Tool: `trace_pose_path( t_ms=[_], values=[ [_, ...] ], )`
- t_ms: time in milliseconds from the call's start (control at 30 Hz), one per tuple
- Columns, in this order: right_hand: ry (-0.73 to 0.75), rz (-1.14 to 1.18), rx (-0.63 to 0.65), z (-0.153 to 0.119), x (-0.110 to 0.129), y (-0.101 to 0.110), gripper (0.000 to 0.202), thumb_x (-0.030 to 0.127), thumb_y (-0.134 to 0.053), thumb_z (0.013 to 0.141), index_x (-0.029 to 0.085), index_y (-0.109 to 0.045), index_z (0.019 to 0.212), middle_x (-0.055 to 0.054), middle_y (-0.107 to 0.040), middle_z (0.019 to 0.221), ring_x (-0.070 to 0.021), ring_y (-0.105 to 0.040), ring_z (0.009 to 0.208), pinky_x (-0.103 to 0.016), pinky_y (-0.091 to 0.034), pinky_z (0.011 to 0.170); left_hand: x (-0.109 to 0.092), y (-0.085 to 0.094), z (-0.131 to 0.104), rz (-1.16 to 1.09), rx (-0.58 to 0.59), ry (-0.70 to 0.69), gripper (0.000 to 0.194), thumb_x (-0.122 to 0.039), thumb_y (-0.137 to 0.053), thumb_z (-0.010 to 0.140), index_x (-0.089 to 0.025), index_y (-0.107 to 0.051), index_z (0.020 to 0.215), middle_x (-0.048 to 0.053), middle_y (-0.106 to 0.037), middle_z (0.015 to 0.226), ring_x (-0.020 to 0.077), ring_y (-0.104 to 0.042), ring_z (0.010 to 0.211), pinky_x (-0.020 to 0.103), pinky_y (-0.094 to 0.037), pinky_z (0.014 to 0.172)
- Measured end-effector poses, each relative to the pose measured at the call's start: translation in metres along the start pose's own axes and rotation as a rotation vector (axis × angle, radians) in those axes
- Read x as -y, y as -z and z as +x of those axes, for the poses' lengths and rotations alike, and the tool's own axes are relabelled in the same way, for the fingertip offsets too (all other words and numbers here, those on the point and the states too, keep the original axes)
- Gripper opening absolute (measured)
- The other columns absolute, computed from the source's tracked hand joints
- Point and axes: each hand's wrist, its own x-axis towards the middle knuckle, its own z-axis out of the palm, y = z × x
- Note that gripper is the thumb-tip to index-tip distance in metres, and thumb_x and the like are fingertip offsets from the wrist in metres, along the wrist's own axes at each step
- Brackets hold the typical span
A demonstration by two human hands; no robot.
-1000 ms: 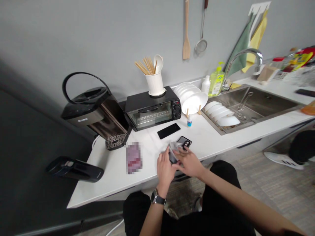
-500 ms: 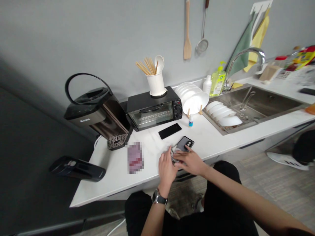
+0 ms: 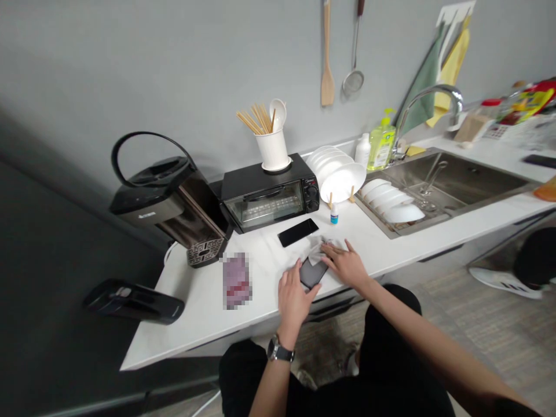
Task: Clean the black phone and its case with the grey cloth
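A dark grey phone (image 3: 311, 274) lies back up near the counter's front edge. My left hand (image 3: 295, 294) steadies its lower left side, with the thumb and fingers at opposite edges. Over the phone's upper end, my right hand (image 3: 345, 263) presses a crumpled pale cloth or tissue (image 3: 318, 250), which hides the camera area. Behind them lies a second black phone (image 3: 298, 232), screen up. A small white and blue bottle (image 3: 334, 214) stands to its right.
Left on the counter (image 3: 197, 313) are a water dispenser (image 3: 174, 202), a dark flask (image 3: 139, 300) and a blurred purple item (image 3: 237, 281). Behind stand a toaster oven (image 3: 269, 202) and racked plates (image 3: 343, 180); a sink (image 3: 469, 179) with bowls lies right.
My right hand has moved the cloth from the phone's lower end to its upper end, covering the cameras and exposing the lower back. My left hand stays beside the phone.
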Motion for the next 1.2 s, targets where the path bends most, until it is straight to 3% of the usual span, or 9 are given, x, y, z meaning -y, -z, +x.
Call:
trace_pose_path(
  t_ms=[200, 367, 533, 633, 733, 833, 933, 1067, 1200],
  values=[
    [0.265, 0.218, 0.094, -0.019, 0.039, -0.009, 0.044, 0.049, -0.055, 0.104, 0.017, -0.067, 0.131, -0.012, -0.071, 0.136, -0.0287, -0.062, 0.132, -0.048, -0.039, 0.119, 0.007, 0.002, -0.002, -0.020, 0.048, -0.029, 0.087, -0.017, -0.068, 0.086, -0.018, -0.026, 0.163, 0.014, -0.061, 0.141, 0.0309, -0.056, 0.125, 0.045, -0.048, 0.109],
    [0.300, 0.490, 0.137, -0.020, 0.017, -0.010, 0.027, 0.041, -0.056, 0.104, 0.025, -0.074, 0.115, -0.006, -0.079, 0.119, -0.0234, -0.072, 0.114, -0.042, -0.046, 0.110, 0.009, -0.002, -0.003, 0.033, -0.046, 0.051, 0.078, -0.029, -0.081, 0.079, -0.015, -0.046, 0.148, 0.017, -0.053, 0.143, 0.0364, -0.050, 0.133, 0.053, -0.044, 0.115],
    [-0.033, 0.885, -0.053, -0.009, -0.002, -0.015, 0.030, 0.053, -0.071, 0.091, 0.024, -0.075, 0.083, -0.001, -0.076, 0.077, -0.0195, -0.070, 0.072, -0.029, -0.052, 0.072, 0.011, -0.005, 0.002, 0.001, -0.048, 0.047, 0.064, -0.038, -0.088, 0.075, -0.019, -0.059, 0.129, 0.015, -0.053, 0.143, 0.0362, -0.050, 0.135, 0.054, -0.044, 0.114],
    [-0.231, 0.960, -0.261, -0.008, -0.011, -0.016, 0.046, 0.060, -0.051, 0.101, 0.021, -0.069, 0.085, -0.001, -0.070, 0.075, -0.0176, -0.063, 0.068, -0.028, -0.049, 0.065, 0.013, -0.002, 0.005, -0.118, -0.052, 0.090, 0.065, -0.033, -0.087, 0.075, -0.019, -0.055, 0.130, 0.013, -0.062, 0.136, 0.0324, -0.058, 0.130, 0.051, -0.046, 0.112],
    [-0.419, 1.036, -0.454, -0.012, -0.026, -0.008, 0.056, 0.064, -0.028, 0.106, 0.021, -0.061, 0.092, -0.002, -0.064, 0.079, -0.0159, -0.056, 0.066, -0.027, -0.047, 0.061, 0.014, 0.001, 0.007, -0.269, -0.063, 0.243, 0.047, -0.030, -0.070, 0.090, -0.019, -0.053, 0.132, 0.010, -0.073, 0.114, 0.0265, -0.072, 0.105, 0.040, -0.056, 0.092],
    [-0.567, 1.125, -0.572, -0.017, -0.037, 0.008, 0.052, 0.070, -0.040, 0.101, 0.022, -0.056, 0.091, 0.000, -0.059, 0.078, -0.0148, -0.052, 0.066, -0.025, -0.044, 0.059, 0.012, 0.000, 0.008, -0.317, -0.065, 0.310, 0.032, -0.034, -0.056, 0.100, -0.021, -0.058, 0.128, 0.007, -0.078, 0.099, 0.0239, -0.075, 0.089, 0.033, -0.056, 0.078],
    [-0.606, 1.070, -0.601, -0.018, -0.038, 0.022, 0.046, 0.067, -0.060, 0.094, 0.022, -0.053, 0.084, 0.004, -0.051, 0.071, -0.0137, -0.045, 0.063, -0.025, -0.040, 0.058, 0.010, -0.005, 0.007, -0.229, -0.060, 0.262, 0.028, -0.039, -0.057, 0.101, -0.021, -0.066, 0.121, 0.008, -0.080, 0.099, 0.0250, -0.077, 0.087, 0.032, -0.055, 0.076],
    [-0.522, 0.770, -0.560, -0.013, -0.035, 0.025, 0.038, 0.059, -0.057, 0.098, 0.023, -0.054, 0.088, 0.005, -0.050, 0.067, -0.0152, -0.046, 0.059, -0.027, -0.040, 0.058, 0.011, -0.011, 0.000, -0.108, -0.066, 0.174, 0.029, -0.040, -0.056, 0.103, -0.019, -0.072, 0.116, 0.011, -0.081, 0.098, 0.0272, -0.078, 0.086, 0.033, -0.056, 0.076],
    [-0.326, 0.471, -0.456, -0.008, -0.030, 0.014, 0.023, 0.040, -0.049, 0.103, 0.021, -0.061, 0.109, -0.003, -0.068, 0.078, -0.0230, -0.065, 0.071, -0.034, -0.052, 0.069, 0.011, -0.013, -0.005, -0.077, -0.098, 0.088, 0.029, -0.037, -0.053, 0.105, -0.021, -0.074, 0.117, 0.011, -0.081, 0.106, 0.0270, -0.078, 0.095, 0.035, -0.058, 0.084]
  ],
)
